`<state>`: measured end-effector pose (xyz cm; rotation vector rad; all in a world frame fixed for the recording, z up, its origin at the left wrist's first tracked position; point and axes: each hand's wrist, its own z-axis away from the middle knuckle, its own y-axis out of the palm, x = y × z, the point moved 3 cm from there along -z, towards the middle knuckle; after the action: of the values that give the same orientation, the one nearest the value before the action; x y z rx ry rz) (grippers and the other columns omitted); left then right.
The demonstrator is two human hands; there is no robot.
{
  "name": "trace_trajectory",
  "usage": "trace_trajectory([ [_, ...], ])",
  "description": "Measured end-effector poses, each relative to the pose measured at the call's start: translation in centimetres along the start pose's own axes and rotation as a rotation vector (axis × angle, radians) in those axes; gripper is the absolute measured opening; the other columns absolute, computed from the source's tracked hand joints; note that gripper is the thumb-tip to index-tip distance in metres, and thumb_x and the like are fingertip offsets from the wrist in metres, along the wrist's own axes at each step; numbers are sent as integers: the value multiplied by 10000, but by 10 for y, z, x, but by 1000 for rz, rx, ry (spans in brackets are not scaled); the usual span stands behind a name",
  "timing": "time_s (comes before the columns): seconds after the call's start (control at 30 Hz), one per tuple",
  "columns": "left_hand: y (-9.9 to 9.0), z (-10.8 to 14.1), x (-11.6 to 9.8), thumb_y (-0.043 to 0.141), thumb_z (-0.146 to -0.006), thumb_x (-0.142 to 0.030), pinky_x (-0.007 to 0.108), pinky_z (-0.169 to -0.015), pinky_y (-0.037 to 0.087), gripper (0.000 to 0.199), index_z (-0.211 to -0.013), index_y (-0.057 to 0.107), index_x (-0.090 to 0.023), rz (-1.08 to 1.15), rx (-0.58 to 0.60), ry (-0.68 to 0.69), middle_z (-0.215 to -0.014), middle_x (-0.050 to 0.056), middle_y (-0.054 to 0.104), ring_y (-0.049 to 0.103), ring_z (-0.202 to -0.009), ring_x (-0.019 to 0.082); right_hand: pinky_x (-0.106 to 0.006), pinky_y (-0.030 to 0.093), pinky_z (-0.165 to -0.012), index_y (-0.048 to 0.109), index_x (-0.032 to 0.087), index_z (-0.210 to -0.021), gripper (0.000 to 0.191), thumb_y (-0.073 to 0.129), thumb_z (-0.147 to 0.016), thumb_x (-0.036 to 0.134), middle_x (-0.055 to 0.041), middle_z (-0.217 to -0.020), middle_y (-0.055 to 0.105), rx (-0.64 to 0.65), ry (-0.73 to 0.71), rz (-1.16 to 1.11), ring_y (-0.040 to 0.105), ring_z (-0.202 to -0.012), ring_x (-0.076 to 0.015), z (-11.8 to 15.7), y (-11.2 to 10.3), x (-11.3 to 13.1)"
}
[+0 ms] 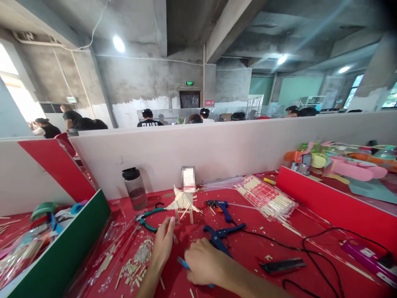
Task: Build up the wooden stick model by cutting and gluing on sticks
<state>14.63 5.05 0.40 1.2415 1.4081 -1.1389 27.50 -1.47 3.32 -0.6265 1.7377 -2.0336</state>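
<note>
My left hand (pixel 164 240) is raised over the red table with its fingers stretched out, just in front of a small pavilion-like model (pixel 183 201) made of wooden sticks. I see nothing held in it. Closed around a slim blue tool (pixel 183 263) is my right hand (pixel 203 260); the grip hides most of the tool, so its kind is unclear. A blue ratchet-style cutter (pixel 218 240) lies right beside that hand. Teal-handled pliers (pixel 149 219) rest left of the model, and a blue glue gun (pixel 222 208) lies to its right.
Cut stick pieces (pixel 133 267) are scattered at left. A water bottle (pixel 135 190) stands before the white partition (pixel 235 145). Packed sticks (pixel 268 196), a black utility knife (pixel 282 265), a dark cable (pixel 273 238) and a purple tool (pixel 367 260) occupy the right. Green (pixel 68 244) and red (pixel 335 203) dividers flank me.
</note>
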Motion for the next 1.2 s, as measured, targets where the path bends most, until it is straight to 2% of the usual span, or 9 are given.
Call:
trace_trajectory([
  [0.2, -5, -6, 11, 608, -742, -717, 261, -438, 391, 592, -877, 668, -144, 49, -6, -6, -820, 58, 719, 469, -408, 106, -428, 543, -762, 719, 74, -1010, 339, 552, -796, 277, -215, -907, 756, 17, -117, -38, 733, -818, -346, 9, -22, -5],
  [0.33, -7, -8, 15, 636, -706, -728, 258, -427, 387, 608, -853, 681, -139, 60, -8, -15, -767, 54, 713, 486, -427, 122, -406, 544, -718, 700, 103, -1004, 350, 436, -931, 321, -184, -859, 760, -83, -142, -24, 740, -773, -325, 11, -27, -6],
  [0.5, -5, -9, 12, 639, -695, -731, 258, -410, 382, 604, -814, 689, -141, 49, 3, -20, -752, 56, 714, 480, -414, 120, -345, 530, -668, 680, 137, -978, 318, 419, -988, 317, -147, -824, 760, -191, -203, -21, 736, -716, -286, 7, -19, -2],
  [0.7, -8, -13, 20, 598, -748, -719, 261, -441, 402, 609, -884, 685, -132, 20, 25, -19, -814, 63, 734, 477, -430, 112, -337, 534, -652, 692, 171, -966, 341, 425, -1000, 380, -113, -776, 758, -188, -110, -11, 727, -668, -269, -2, -4, -2],
  [0.87, -7, -14, 19, 607, -730, -721, 261, -443, 400, 607, -861, 681, -133, 7, 31, -13, -793, 64, 732, 482, -439, 118, -359, 550, -688, 700, 197, -977, 356, 466, -985, 464, -102, -808, 762, -203, -64, -55, 735, -731, -281, -10, 6, -3],
  [0.93, -4, -13, 17, 606, -725, -723, 265, -430, 398, 608, -861, 678, -135, 22, 43, -21, -801, 65, 731, 480, -414, 114, -417, 556, -729, 690, 149, -1052, 425, 588, -905, 535, -153, -843, 757, -173, 3, -67, 732, -778, -330, -11, 8, -5],
  [1.07, 0, -13, 16, 584, -755, -709, 267, -448, 412, 588, -852, 665, -135, 20, 56, -10, -823, 64, 726, 474, -399, 98, -508, 543, -777, 521, -30, -1338, 824, 741, -763, 518, -310, -989, 712, -35, 16, -62, 701, -912, -434, -2, 1, -8],
  [1.13, 1, -13, 16, 568, -778, -699, 264, -468, 416, 574, -848, 651, -135, 5, 66, 1, -838, 63, 723, 481, -417, 96, -474, 548, -754, 475, -28, -1385, 766, 696, -803, 418, -300, -990, 718, 31, -54, -73, 700, -936, -430, 8, -9, -11],
  [1.2, 2, -13, 17, 563, -784, -697, 260, -474, 411, 573, -864, 637, -135, 4, 82, -7, -852, 62, 718, 485, -427, 95, -417, 545, -697, 466, 4, -1399, 657, 625, -799, 219, -282, -984, 728, 67, -101, -34, 720, -884, -392, 17, -20, -17],
])
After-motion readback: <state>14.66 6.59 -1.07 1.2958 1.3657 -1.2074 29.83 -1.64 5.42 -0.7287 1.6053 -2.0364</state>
